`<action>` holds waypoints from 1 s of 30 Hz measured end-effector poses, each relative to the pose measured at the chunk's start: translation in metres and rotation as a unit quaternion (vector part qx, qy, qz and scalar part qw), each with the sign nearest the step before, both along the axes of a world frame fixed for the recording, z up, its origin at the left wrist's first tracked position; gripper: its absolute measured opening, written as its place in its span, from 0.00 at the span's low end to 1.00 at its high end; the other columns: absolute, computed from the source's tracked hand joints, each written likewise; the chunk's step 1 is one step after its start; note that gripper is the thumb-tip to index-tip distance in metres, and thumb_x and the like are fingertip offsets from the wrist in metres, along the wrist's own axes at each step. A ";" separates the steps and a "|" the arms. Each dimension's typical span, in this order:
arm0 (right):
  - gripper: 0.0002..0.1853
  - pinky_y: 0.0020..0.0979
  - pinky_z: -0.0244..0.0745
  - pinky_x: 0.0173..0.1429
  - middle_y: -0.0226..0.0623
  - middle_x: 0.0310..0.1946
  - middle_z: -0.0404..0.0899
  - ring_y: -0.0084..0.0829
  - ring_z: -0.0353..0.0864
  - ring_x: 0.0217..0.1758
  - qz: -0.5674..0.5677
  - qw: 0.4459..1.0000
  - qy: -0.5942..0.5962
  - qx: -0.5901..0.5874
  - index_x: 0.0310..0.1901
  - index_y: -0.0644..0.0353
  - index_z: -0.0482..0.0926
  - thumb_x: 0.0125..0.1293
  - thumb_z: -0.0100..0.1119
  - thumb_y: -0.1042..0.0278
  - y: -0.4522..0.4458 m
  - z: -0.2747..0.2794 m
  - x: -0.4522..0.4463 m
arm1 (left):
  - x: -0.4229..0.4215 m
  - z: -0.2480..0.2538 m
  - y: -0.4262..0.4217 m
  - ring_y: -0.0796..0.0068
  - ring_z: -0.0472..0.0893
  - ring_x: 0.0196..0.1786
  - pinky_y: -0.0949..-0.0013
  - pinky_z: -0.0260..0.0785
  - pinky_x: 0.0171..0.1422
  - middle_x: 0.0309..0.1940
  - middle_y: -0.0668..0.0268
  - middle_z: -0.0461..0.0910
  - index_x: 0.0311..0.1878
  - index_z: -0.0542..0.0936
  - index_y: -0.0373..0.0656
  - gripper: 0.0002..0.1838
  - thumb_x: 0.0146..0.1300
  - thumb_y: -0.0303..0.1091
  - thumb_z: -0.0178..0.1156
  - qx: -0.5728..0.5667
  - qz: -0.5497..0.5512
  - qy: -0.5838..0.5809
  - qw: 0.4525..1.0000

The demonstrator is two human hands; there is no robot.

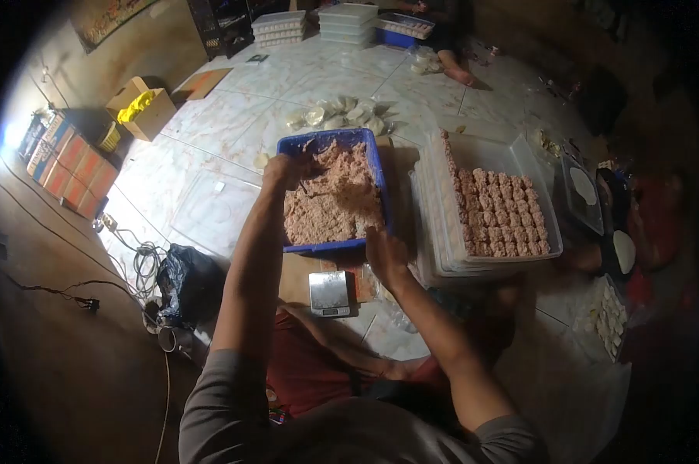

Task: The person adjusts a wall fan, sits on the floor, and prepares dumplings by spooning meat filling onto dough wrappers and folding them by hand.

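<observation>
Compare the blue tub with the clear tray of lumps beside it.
The blue tub is opaque, while the clear tray is see-through. The tub holds a loose, uneven pinkish mixture; the tray holds separate small lumps in rows. The tray tops a stack; the tub does not. Both are open-topped, roughly rectangular, with similar-coloured contents.

A smooth finish is shown by the blue rectangular plastic tub (318, 247), a rough, lumpy one by the pink minced paste (326, 219), a crinkled sheen by the black plastic bag (185, 280), and gloss by the white marbled floor tiles (237, 112), while matt cardboard is seen in the brown open box (156, 120).
</observation>
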State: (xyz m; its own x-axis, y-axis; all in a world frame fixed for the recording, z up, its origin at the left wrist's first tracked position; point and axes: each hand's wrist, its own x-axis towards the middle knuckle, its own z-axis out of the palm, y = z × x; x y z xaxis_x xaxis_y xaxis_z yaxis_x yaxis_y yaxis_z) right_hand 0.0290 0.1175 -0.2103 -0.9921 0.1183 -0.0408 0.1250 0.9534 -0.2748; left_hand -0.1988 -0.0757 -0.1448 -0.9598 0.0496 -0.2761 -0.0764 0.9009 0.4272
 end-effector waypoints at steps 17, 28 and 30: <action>0.09 0.45 0.83 0.40 0.47 0.39 0.85 0.47 0.87 0.37 0.034 0.985 0.171 -0.018 0.40 0.59 0.80 0.68 0.48 0.71 0.019 -0.020 0.012 | 0.138 0.004 -0.074 0.44 0.84 0.39 0.47 0.76 0.43 0.33 0.47 0.83 0.34 0.82 0.39 0.12 0.61 0.40 0.64 -0.167 -0.094 0.237 0.952; 0.09 0.46 0.83 0.44 0.51 0.39 0.86 0.52 0.88 0.43 -0.006 0.998 -0.025 0.053 0.40 0.64 0.86 0.59 0.60 0.76 0.023 0.049 -0.023 | 0.155 -0.092 -0.100 0.40 0.83 0.36 0.44 0.73 0.37 0.27 0.44 0.81 0.31 0.80 0.38 0.18 0.66 0.46 0.59 -0.063 -0.062 0.300 0.950; 0.08 0.46 0.84 0.44 0.51 0.38 0.87 0.52 0.88 0.43 -0.002 0.998 -0.004 0.061 0.39 0.65 0.85 0.60 0.59 0.76 0.014 0.016 -0.040 | 0.156 -0.094 -0.099 0.40 0.82 0.34 0.44 0.71 0.37 0.24 0.42 0.79 0.30 0.81 0.36 0.21 0.66 0.47 0.61 -0.040 -0.031 0.328 0.943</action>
State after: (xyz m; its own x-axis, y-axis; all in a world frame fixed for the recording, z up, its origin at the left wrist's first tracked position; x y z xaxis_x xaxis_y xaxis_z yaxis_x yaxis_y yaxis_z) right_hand -0.0111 0.1317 -0.1941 -0.9915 0.1260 -0.0339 0.1297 0.9794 -0.1547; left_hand -0.0424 -0.1748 -0.2387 -0.9212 0.1164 0.3712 0.2355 0.9264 0.2940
